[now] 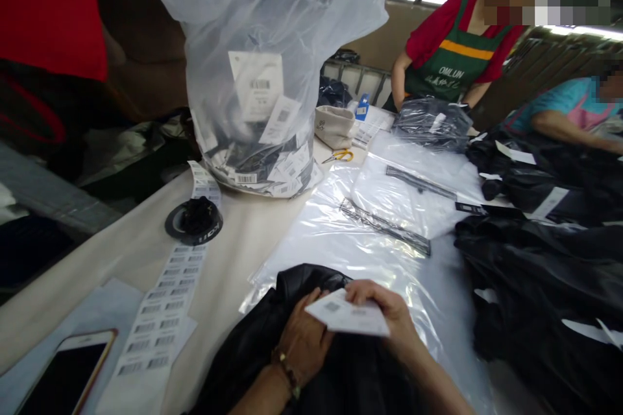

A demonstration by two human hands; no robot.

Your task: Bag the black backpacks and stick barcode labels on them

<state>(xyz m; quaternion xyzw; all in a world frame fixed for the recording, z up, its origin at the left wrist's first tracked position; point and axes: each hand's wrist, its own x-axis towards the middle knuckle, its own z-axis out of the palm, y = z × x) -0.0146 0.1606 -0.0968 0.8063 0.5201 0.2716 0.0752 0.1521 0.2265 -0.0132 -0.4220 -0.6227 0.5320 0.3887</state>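
Note:
A black garment (248, 343), smooth and slightly shiny, lies in front of me at the table's near edge. My right hand (384, 305) pinches a white printed tag (350, 314) above it, with fingers closed on the tag's far edge. My left hand (304, 340), wearing a beaded bracelet (288, 373), rests on the garment with its fingers stretched forward. The tag's left corner overlaps these fingers and hides part of them. Whether the left fingers touch the tag, I cannot tell.
Clear plastic bags (311, 233) lie beyond the garment. Left are a barcode sticker strip (165, 298), a black tape roll (170, 224) and a phone (68, 376). Behind stand a large bag of tags (253, 123) and yellow-handled scissors (343, 155). Black garments (516, 272) fill the right; two people work behind.

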